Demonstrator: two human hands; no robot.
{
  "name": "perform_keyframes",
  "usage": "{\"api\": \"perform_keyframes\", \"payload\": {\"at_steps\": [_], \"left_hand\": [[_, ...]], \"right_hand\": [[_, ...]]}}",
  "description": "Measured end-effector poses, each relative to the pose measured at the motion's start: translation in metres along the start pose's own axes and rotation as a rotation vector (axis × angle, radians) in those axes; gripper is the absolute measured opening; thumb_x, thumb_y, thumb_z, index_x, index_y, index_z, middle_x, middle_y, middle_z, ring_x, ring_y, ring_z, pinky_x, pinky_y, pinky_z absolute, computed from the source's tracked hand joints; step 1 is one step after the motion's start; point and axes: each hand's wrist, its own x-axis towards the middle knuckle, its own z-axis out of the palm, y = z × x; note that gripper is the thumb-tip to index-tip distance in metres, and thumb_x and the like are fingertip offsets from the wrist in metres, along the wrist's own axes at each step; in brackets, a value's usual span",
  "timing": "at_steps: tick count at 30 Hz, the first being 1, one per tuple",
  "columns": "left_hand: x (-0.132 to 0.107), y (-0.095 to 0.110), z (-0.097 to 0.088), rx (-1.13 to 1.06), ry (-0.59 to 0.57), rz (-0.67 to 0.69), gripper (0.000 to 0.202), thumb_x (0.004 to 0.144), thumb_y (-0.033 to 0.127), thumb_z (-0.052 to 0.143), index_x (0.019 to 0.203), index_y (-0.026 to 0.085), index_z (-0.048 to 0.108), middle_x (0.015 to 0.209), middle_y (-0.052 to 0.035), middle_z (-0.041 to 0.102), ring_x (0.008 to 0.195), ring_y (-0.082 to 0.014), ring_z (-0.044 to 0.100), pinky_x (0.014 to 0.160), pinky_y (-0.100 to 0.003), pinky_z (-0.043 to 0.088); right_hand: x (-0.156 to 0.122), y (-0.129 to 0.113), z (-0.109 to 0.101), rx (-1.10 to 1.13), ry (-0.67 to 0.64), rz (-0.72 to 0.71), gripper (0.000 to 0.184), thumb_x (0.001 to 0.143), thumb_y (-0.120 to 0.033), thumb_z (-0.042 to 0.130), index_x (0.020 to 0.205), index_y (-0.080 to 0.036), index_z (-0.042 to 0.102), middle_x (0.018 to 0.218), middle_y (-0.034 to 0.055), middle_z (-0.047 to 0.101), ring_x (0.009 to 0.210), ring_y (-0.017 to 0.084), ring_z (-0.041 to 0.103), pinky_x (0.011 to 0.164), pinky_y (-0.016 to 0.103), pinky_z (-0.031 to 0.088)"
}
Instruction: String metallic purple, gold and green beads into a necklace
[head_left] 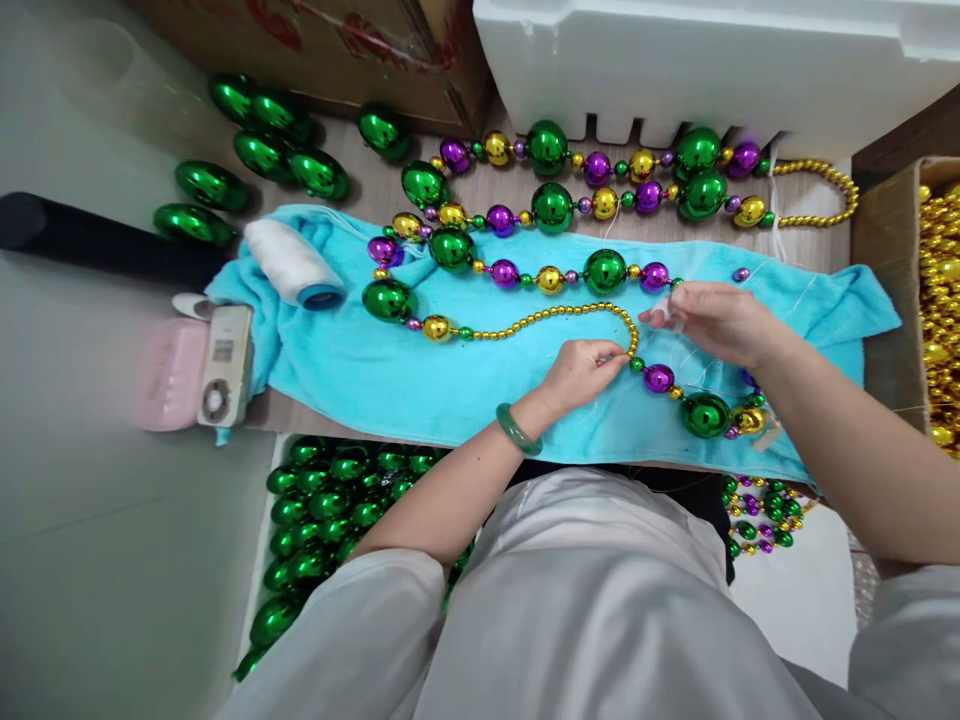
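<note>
Across a turquoise towel lies a bead garland of shiny green, purple and gold balls, joined to a run of small gold beads. My left hand, with a green bangle at its wrist, pinches the garland where the gold beads meet a small green bead. My right hand is above and to the right, its fingers closed on whitish thread beside another stretch of the garland. Fine loose threads hang below it. More green, purple and gold balls lie under my right forearm, which partly hides them.
A thread spool rests on the towel's left, near a small device and a pink box. Loose green balls stand at the back left. A white foam box is behind; gold beads fill a carton at right.
</note>
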Motion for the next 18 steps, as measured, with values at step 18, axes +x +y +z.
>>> {"api": "perform_keyframes", "payload": {"at_steps": [18], "left_hand": [[-0.002, 0.005, 0.004, 0.122, -0.094, 0.069, 0.026, 0.09, 0.029, 0.05, 0.075, 0.017, 0.067, 0.07, -0.0027, 0.065, 0.066, -0.0144, 0.054, 0.067, -0.028, 0.037]], "right_hand": [[0.008, 0.009, 0.008, 0.23, 0.309, 0.06, 0.032, 0.073, -0.035, 0.074, 0.062, -0.019, 0.048, 0.044, -0.0092, 0.026, 0.04, 0.005, 0.022, 0.036, 0.018, 0.019]]}}
